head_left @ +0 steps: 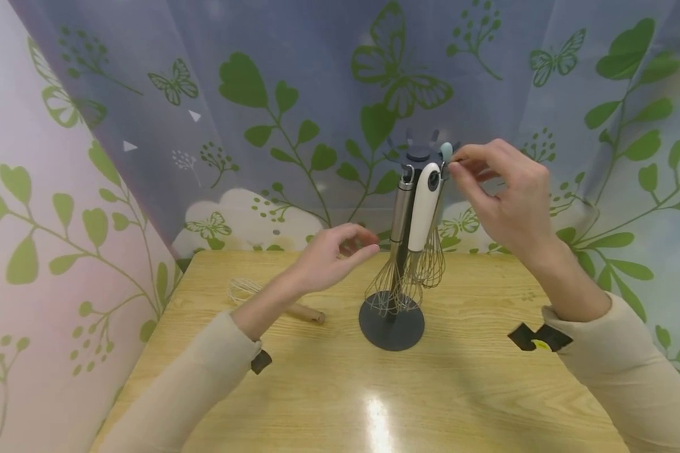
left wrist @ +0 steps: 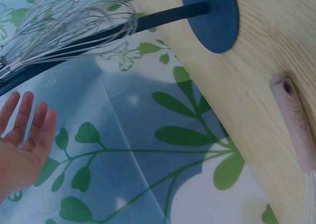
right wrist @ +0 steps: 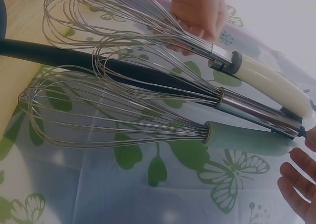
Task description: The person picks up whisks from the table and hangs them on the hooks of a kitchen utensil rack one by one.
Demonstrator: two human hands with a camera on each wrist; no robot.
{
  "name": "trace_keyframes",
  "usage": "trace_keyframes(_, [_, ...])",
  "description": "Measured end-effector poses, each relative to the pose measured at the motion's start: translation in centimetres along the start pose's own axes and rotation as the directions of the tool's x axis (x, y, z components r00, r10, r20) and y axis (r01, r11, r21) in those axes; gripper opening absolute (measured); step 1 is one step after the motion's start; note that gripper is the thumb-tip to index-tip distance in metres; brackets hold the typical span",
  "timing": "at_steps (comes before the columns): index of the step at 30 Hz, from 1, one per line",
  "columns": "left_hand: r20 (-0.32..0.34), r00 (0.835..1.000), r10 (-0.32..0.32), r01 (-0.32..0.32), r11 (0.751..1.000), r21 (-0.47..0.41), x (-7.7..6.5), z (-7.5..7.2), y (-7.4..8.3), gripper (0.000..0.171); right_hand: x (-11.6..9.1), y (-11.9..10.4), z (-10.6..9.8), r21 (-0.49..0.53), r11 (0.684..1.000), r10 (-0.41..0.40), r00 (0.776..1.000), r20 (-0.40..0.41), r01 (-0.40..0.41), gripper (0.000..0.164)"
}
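Note:
A dark stand with a round base holds several whisks by hooks at its top. Among them are a steel-handled whisk, a white-handled whisk and a mint-handled whisk. At the top of the stand, my right hand pinches the end of the mint handle between thumb and forefinger; its other fingers are spread in the right wrist view. My left hand is left of the stand, fingers loosely bent and holding nothing. In the left wrist view its fingers lie below the hanging whisk wires.
A wooden-handled whisk lies on the table to the left, partly covered by my left forearm. Behind the table hangs a patterned curtain with leaves and butterflies, close behind the stand.

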State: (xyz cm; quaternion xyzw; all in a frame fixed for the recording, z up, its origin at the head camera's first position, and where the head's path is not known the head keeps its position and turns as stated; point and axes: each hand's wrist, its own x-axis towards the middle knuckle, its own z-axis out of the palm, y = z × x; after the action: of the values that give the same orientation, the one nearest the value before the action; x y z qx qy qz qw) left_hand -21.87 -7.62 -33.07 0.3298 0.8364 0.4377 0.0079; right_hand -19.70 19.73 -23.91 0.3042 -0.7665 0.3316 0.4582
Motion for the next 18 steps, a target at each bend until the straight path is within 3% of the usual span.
trace_keyframes(18, [0.035, 0.999, 0.0, -0.007, 0.976, 0.216, -2.6, -0.8, -4.0, 0.033, 0.0, 0.0, -0.1, -0.011, 1.0, 0.0, 1.0, 0.014, 0.0, 0.009])
